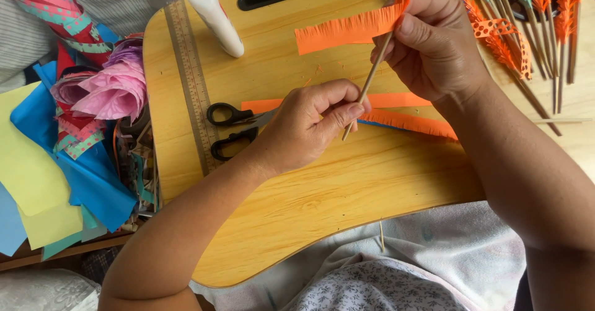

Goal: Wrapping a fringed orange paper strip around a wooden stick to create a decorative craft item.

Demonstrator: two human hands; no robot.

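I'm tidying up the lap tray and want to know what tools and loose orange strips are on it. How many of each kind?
Scissors: 1
Ruler: 1
White glue tube: 1
Wooden stick, held by left hand and right hand: 1
Fringed orange paper strip on the stick: 1
Orange strips lying on the tray: 2
Total: 7

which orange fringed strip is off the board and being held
The orange fringed strip pinched against the stick by the right hand; the other strips lie flat on the board.
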